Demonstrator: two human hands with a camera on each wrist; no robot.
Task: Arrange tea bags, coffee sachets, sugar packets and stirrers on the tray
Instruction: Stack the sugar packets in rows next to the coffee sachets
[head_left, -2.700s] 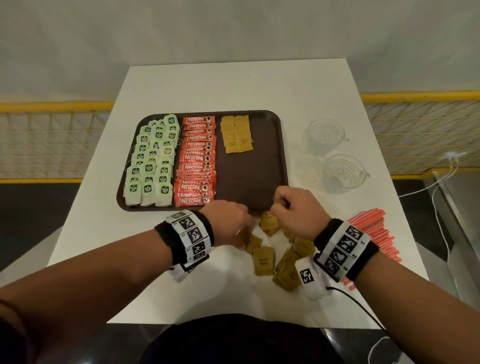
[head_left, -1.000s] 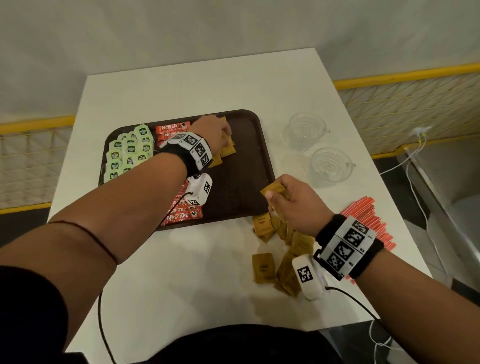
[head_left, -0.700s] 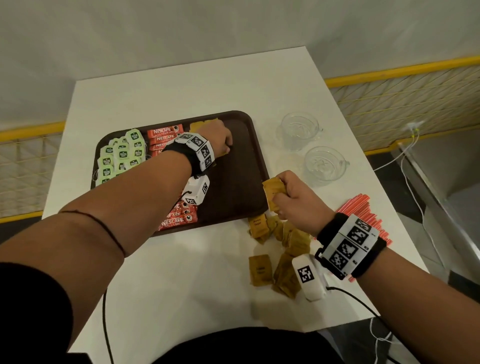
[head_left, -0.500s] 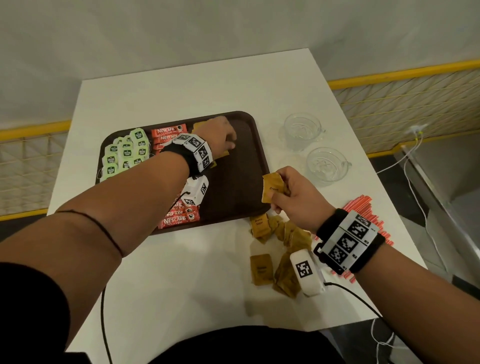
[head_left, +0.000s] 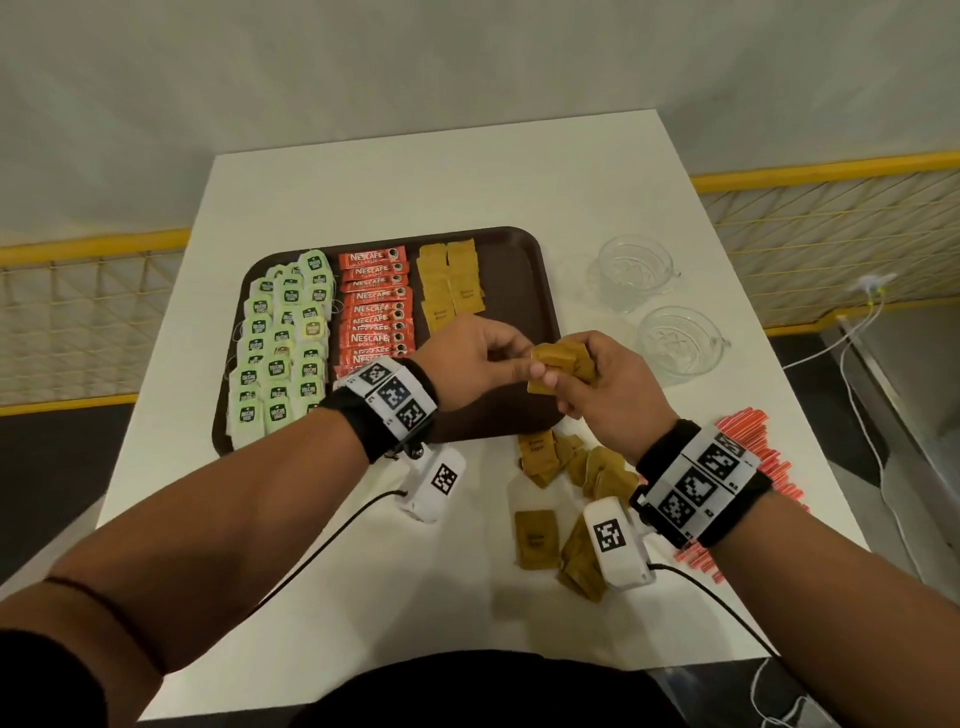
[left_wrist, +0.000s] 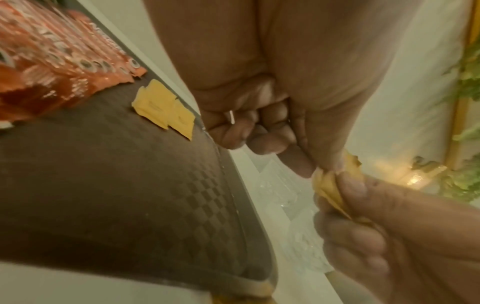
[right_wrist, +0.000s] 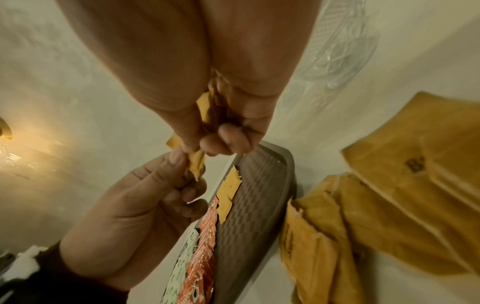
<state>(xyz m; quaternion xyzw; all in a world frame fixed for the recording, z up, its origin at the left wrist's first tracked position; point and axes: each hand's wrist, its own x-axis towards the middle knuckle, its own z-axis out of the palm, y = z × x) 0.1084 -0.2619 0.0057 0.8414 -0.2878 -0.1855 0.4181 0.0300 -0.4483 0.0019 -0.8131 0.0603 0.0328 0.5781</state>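
On the brown tray (head_left: 524, 291) green tea bags (head_left: 280, 338) fill the left, red coffee sachets (head_left: 374, 306) the middle, and brown sugar packets (head_left: 452, 286) lie at the far end. Both hands meet above the tray's near right part. My right hand (head_left: 582, 384) grips a small bunch of sugar packets (head_left: 563, 358). My left hand (head_left: 519, 358) pinches the near corner of one packet (right_wrist: 196, 164) in that bunch. More loose sugar packets (head_left: 566, 467) lie on the table before the tray. Red stirrers (head_left: 748, 447) sit at the right, partly under my right wrist.
Two glass cups (head_left: 631, 273) (head_left: 678, 340) stand on the white table right of the tray. The tray's right half (left_wrist: 130, 195) is bare. A white cable (head_left: 857, 343) hangs off the table's right side. A yellow railing runs behind.
My left hand has drawn back from the far sugar row to meet my right hand. The right hand has risen from the loose pile with packets, over the tray's edge.
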